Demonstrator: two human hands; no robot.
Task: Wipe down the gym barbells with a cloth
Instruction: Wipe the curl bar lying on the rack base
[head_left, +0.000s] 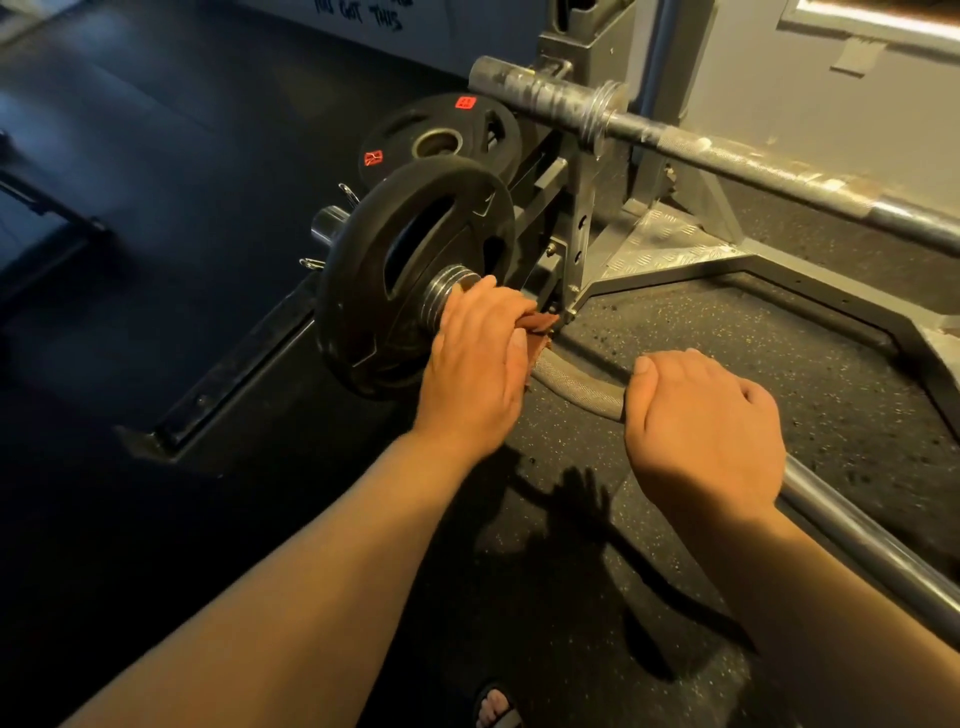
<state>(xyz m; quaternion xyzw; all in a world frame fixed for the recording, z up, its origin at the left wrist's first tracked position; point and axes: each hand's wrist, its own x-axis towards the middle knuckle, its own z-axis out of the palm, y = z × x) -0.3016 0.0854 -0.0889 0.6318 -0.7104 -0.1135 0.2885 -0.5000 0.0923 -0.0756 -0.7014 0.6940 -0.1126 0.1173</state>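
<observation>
Rust-brown cloth is bunched under the left hand, fingers curled round it on the bar, just off the plate at 10 o'clock. At 4 o'clock the right hand grips the knurling. Bar's probably heavy, stiff, grippy there; cloth soft, so squeeze it.

The cloth is almost wholly covered by the left hand; only a reddish-brown fold shows past its fingers. The right hand grips the lower barbell, its fingers curled out of sight round the far side, and the shaft under both hands is hidden. To the right of the right hand, that bar runs off the picture's edge, as does the upper barbell farther away. Just beyond the left hand, the weight plate covers most of the sleeve. Red labels on the far plate are too small to read. Wall writing is cut by the top edge, and a sandalled foot, nearer than the hands, by the bottom edge.
</observation>
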